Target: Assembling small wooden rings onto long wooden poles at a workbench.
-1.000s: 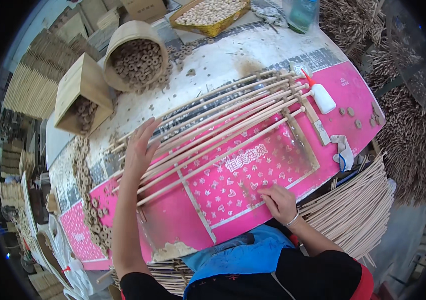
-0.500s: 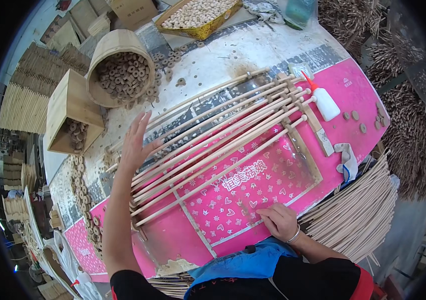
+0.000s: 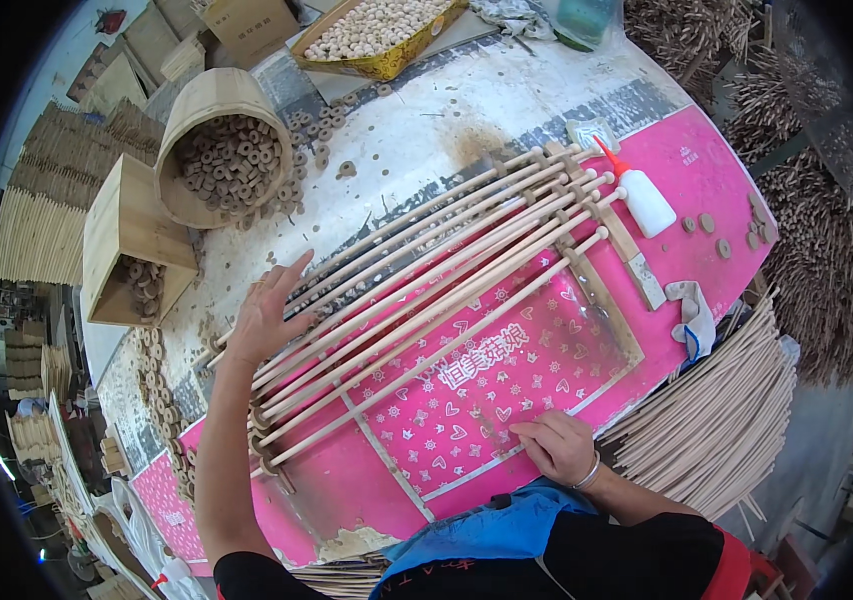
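Several pale wooden rods (image 3: 427, 262) lie side by side, slanting across the table from lower left to upper right. Their right ends carry small round knobs and rest at a wooden strip (image 3: 637, 262). Wooden rings sit on the rods near both ends. My left hand (image 3: 269, 312) is over the left part of the far rods, palm down, fingers stretched and thumb apart, gripping nothing. At the near edge of the pink printed cover (image 3: 487, 430), my right hand (image 3: 559, 447) rests with curled fingers; whatever is between them, if anything, stays hidden.
A wooden barrel (image 3: 182, 120) and a wooden box (image 3: 127, 225), both holding rings, stand at left. Beyond is a yellow tray (image 3: 387, 65) of round beads. A white glue bottle (image 3: 647, 205) with a red tip lies at right, above a glove (image 3: 692, 320) and bundled rods (image 3: 717, 420).
The farthest rods have shifted toward me and lie closer to the others. My left hand has come slightly nearer with them; my right hand stays put. The view has turned slightly.
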A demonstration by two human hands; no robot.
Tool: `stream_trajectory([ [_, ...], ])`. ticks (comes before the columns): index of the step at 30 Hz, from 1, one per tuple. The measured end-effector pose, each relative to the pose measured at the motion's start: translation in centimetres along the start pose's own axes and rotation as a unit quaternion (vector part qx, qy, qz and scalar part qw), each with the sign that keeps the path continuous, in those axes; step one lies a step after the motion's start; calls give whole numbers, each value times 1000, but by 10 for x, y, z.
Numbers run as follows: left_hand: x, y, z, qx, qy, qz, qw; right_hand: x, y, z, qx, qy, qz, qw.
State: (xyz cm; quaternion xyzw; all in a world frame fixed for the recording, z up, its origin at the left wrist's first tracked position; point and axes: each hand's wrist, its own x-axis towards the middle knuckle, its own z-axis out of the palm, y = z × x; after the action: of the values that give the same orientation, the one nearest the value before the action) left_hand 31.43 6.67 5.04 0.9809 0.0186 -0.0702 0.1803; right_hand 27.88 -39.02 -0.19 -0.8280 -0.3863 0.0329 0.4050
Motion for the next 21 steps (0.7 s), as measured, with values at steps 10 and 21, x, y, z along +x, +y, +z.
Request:
stream_trajectory([
  [10, 11, 6, 12, 76, 31, 39, 996, 0, -3, -1, -5, -1, 2, 1000],
  [21, -17, 1, -1, -19, 116, 48, 992, 0, -2, 2, -8, -3, -1, 1000],
])
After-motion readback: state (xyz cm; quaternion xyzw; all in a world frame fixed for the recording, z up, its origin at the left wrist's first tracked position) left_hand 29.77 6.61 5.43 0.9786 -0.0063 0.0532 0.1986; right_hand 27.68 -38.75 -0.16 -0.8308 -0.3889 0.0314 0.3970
